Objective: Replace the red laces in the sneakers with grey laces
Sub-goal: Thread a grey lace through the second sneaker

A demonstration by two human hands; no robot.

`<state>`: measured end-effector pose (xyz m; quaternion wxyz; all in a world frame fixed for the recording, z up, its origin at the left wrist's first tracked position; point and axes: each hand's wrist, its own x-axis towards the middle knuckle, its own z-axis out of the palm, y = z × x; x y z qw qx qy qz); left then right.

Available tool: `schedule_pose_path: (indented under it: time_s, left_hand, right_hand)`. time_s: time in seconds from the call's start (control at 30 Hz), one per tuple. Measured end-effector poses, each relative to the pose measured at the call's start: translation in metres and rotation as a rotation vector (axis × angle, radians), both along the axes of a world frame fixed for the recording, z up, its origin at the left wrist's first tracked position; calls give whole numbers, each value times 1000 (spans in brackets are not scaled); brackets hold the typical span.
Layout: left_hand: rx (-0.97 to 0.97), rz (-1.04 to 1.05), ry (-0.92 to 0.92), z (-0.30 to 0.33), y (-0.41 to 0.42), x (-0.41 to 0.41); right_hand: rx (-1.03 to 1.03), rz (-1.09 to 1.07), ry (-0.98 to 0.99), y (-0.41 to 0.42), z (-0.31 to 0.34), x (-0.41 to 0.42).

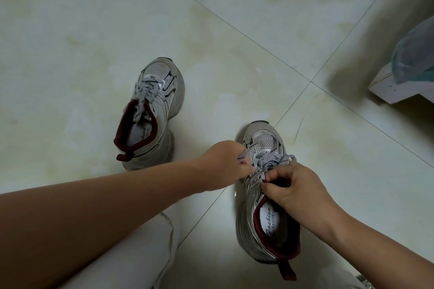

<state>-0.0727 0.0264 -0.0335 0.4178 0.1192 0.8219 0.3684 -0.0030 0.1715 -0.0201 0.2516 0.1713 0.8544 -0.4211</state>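
Grey lace (267, 159) crosses the near sneaker (265, 195), lower right of centre, toe pointing up-frame. Left hand (223, 166) pinches a lace end at the shoe's left side; right hand (293, 187) pinches lace at the tongue, fingers curled. Far sneaker (150, 112), left of centre, already grey-laced. Tiled floor (94, 30); white board (399, 87) at right edge.

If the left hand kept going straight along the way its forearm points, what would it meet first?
Probably the grey lace it already pinches, on the near sneaker, opposite the right hand. Depth is uncertain.
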Motion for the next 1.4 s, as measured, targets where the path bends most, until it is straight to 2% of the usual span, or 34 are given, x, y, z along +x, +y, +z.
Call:
schedule_pose_path:
  time_s: [0.3, 0.43, 0.6, 0.73, 0.87, 1.0, 1.07, 1.17, 1.23, 1.3, 1.4]
  left_hand:
    - [-68, -116, 92, -2, 8, -2]
    - [-102, -206, 169, -2, 17, -2]
    - [70, 88, -99, -9, 14, 9]
    - [183, 243, -165, -13, 12, 24]
    - [208, 332, -192, -17, 12, 29]
    - [205, 359, -187, -17, 12, 29]
    - [198, 375, -189, -17, 11, 30]
    - [215, 422, -179, -16, 12, 32]
    - [232, 447, -173, -14, 15, 33]
    - [235, 446, -168, -13, 15, 32]
    - [241, 445, -164, -14, 15, 31]
  right_hand:
    - [-85, -31, -25, -1, -1, -2]
    - [6, 43, 4, 1, -5, -1]
    - [127, 149, 69, 6, -15, -1]
    - [93, 182, 71, 6, -14, -2]
    - [168, 251, 133, 9, -9, 0]
    - [284, 159, 258, 28, 9, -7]
    - [268, 144, 274, 37, 15, -11]
    - [275, 329, 235, 31, 15, -9]
    - [415, 476, 195, 21, 3, -6]
    - [549, 564, 276, 12, -3, -5]
    - [561, 547, 387, 10, -11, -5]
